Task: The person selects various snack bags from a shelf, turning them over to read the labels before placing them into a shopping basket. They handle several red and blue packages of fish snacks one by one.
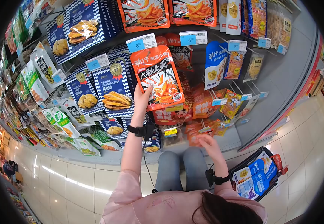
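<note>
My left hand (142, 100) is raised to a large orange snack packet (159, 76) that hangs on a hook of the shelf wall, and its fingers grip the packet's lower left edge. My right hand (208, 143) is lower down, fingers spread, at the small orange packets (197, 130) on the bottom row, touching or just in front of them. Both wrists wear black bands. My knees in grey jeans (182, 168) are bent below the shelf.
Blue-and-white striped fish-crisp packets (113, 91) hang left of the orange packet. A blue pouch (214, 63) and yellow packets (231, 102) hang to the right. A black shopping basket (272, 158) with blue packets stands on the tiled floor at my right.
</note>
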Tool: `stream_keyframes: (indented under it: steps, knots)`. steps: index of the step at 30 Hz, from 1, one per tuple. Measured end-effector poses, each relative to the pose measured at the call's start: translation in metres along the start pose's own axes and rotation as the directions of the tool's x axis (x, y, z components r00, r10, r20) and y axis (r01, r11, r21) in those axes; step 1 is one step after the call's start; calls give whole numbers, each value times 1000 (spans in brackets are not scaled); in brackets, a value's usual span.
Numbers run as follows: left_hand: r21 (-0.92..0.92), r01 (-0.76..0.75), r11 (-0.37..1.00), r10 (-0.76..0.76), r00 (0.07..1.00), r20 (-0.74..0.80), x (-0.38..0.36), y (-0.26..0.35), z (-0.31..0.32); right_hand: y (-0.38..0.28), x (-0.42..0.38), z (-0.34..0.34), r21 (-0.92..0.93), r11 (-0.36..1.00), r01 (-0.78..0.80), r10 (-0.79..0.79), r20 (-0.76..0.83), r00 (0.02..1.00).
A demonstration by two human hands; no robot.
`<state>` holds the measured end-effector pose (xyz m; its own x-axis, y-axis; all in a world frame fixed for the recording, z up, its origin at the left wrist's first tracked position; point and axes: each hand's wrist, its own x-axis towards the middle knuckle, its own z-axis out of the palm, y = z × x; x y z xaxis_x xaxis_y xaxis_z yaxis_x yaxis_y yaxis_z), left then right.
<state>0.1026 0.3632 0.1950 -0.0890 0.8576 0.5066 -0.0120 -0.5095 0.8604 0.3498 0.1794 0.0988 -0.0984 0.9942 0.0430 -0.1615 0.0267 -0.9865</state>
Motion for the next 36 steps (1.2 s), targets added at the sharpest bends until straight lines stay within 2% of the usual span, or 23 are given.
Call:
stream_keyframes:
  steps: [3, 7, 9, 11, 12, 13, 15, 16, 17, 19, 20, 21, 22, 23, 24, 25, 26, 27, 28, 33, 34, 35, 36]
  knots:
    - [-78, 68, 995, -68, 998, 4, 25, -14, 5, -3, -2, -4, -9, 1000, -10, 10, -23, 1000]
    - [86, -79, 993, 83, 995, -47, 71, -54, 10, 2, -3, -24, -57, 998, 21, -26, -74, 997]
    - [34, -55, 998, 57, 997, -58, 88, -65, 15, 2, -5, -39, -22, 999, 44, -46, -93, 995]
    - [100, 71, 992, -63, 995, -74, 108, -77, 19, 8, -15, -72, -11, 999, 36, -37, -218, 975]
    - [166, -7, 986, 26, 993, -112, 124, -106, 16, 14, -25, -97, -39, 999, 15, -26, -321, 947]
    - [163, -17, 987, 35, 993, -109, 135, -122, 15, 21, -38, -125, -61, 998, -10, -16, -420, 908]
    - [283, 36, 959, 25, 977, -211, 149, -144, 13, 46, -77, -185, -119, 992, -35, -54, -668, 742]
    - [285, 35, 958, 41, 966, -256, 150, -149, 12, 48, -101, -209, -135, 981, -142, -6, -746, 666]
    - [282, 33, 959, 41, 966, -256, 146, -137, 15, 77, -134, -254, -54, 983, -174, 64, -791, 608]
    - [123, 191, 974, -147, 942, -302, 129, -100, 24, 85, -195, -269, 241, 970, -18, 234, -920, 314]
    - [237, 131, 963, -45, 941, -335, 154, -157, 10, 132, -245, -305, 294, 955, 37, 267, -908, 323]
    - [238, 123, 964, -40, 945, -326, 155, -151, 12, 143, -272, -306, 374, 925, -61, 376, -927, 10]
    - [287, 203, 936, -90, 927, -363, 149, -140, 15, 176, -313, -321, 355, 935, -13, 355, -931, 83]
    - [329, 286, 900, -139, 904, -405, 143, -136, 17, 194, -343, -314, 325, 937, -131, 325, -945, -27]
    - [240, 330, 913, -226, 899, -375, 153, -160, 11, 200, -353, -299, 311, 901, -301, 283, -950, -134]
    - [240, 325, 915, -222, 901, -372, 153, -164, 12, 209, -360, -286, 319, 838, -443, 244, -945, -219]
    - [364, 415, 834, -250, 872, -421, 151, -166, 13, 217, -364, -275, 324, 788, -524, 211, -941, -264]
    - [473, 499, 726, -268, 839, -473, 149, -167, 15, 224, -365, -265, 323, 753, -573, 189, -941, -281]
    - [441, 535, 721, -331, 824, -459, 144, -159, 20, 227, -363, -258, 314, 736, -599, 172, -943, -283]
    - [479, 459, 748, -270, 870, -412, 126, -148, 26, 234, -351, -241, 259, 719, -645, 128, -961, -244]
    - [554, 246, 795, -48, 937, -347, 122, -139, 29, 234, -349, -239, 252, 719, -648, 123, -964, -238]
    - [613, 22, 790, 178, 948, -264, 118, -130, 32, 234, -348, -238, 244, 718, -652, 120, -966, -230]
    - [616, 28, 787, 176, 947, -268, 115, -115, 36, 234, -345, -238, 235, 719, -654, 115, -968, -222]
